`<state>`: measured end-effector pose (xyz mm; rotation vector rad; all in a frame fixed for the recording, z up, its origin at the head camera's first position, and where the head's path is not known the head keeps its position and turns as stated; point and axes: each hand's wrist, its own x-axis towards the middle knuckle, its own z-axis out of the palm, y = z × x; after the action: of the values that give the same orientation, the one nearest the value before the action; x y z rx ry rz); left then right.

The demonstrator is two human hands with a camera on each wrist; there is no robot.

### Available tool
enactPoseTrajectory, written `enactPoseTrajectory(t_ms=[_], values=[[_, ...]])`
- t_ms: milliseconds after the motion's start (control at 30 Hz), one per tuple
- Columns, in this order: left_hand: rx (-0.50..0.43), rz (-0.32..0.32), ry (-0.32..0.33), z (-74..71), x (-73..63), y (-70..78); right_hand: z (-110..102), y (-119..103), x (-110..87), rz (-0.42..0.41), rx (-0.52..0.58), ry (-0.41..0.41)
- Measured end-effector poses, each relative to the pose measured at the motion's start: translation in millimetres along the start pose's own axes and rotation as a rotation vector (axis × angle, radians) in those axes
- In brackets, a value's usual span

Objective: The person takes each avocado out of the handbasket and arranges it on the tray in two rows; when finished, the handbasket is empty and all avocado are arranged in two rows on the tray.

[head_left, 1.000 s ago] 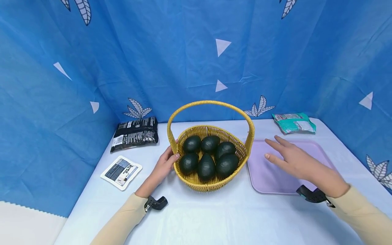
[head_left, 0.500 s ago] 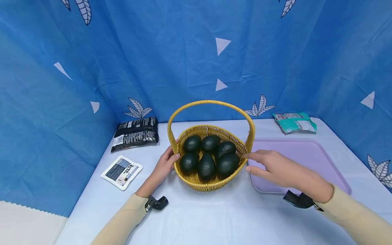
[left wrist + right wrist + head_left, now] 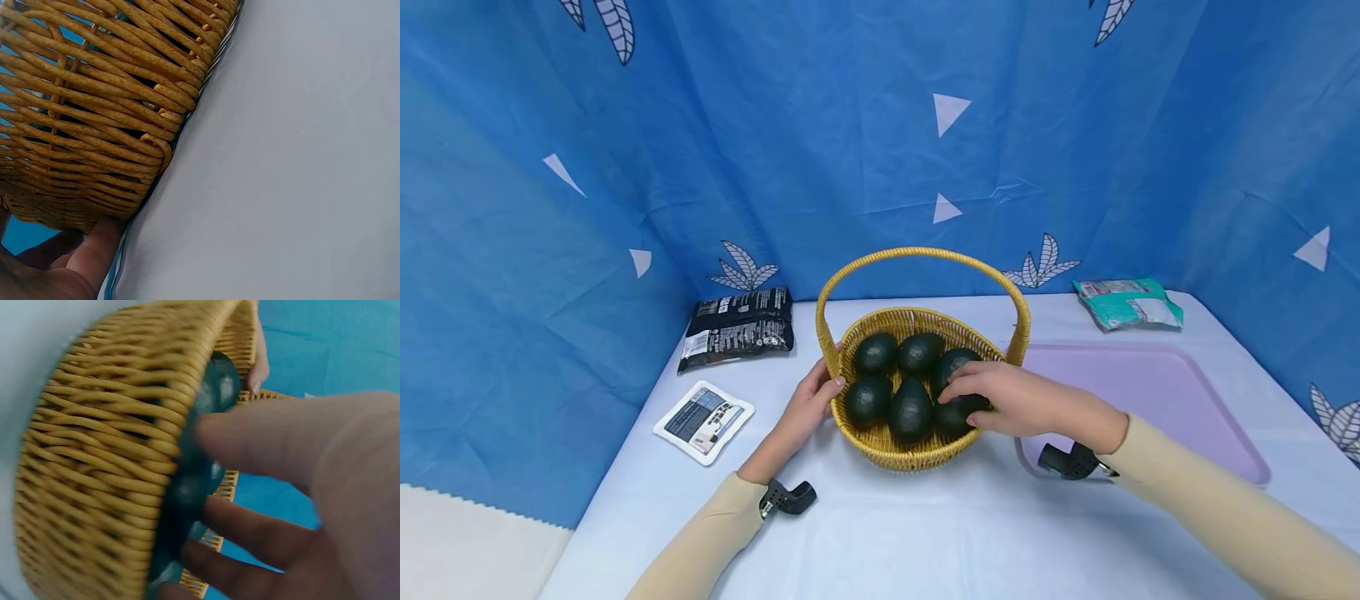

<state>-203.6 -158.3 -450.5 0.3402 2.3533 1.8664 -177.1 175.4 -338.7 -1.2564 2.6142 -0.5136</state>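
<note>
A yellow wicker basket [image 3: 910, 460] with a tall arched handle stands mid-table, holding several dark green avocados [image 3: 911, 411]. My left hand [image 3: 808, 404] grips its left side, thumb over the rim and fingers outside; in the left wrist view, fingers [image 3: 100, 250] press the woven wall. Inside the basket's right part, my right hand [image 3: 1011, 400] reaches over the front-right avocado [image 3: 952, 419], which it partly covers. In the right wrist view, the thumb [image 3: 250, 434] and spread fingers lie around the dark avocados, blurred; firm contact cannot be told.
A lilac tray [image 3: 1135, 375] lies right of the basket, partly under my right forearm. Behind it is a teal packet [image 3: 1129, 304]. At left are a black packet [image 3: 737, 329] and a white labelled pack [image 3: 703, 422]. A blue curtain [image 3: 880, 150] encloses the table.
My right hand has moved left from above the lilac tray, past the basket's right rim, onto the avocados. The left hand keeps its hold on the basket.
</note>
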Motion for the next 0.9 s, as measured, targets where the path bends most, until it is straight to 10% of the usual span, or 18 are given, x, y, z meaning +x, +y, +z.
enactPoseTrajectory(t_ms=[300,900], values=[[0.001,-0.011,0.001,-0.6,0.2,-0.4,-9.4,3.8,29.8,0.054,0.031,-0.274],[-0.016,-0.009,-0.015,-0.7,0.9,-0.9,-6.0,-21.7,53.6,0.24,-0.156,-0.42]])
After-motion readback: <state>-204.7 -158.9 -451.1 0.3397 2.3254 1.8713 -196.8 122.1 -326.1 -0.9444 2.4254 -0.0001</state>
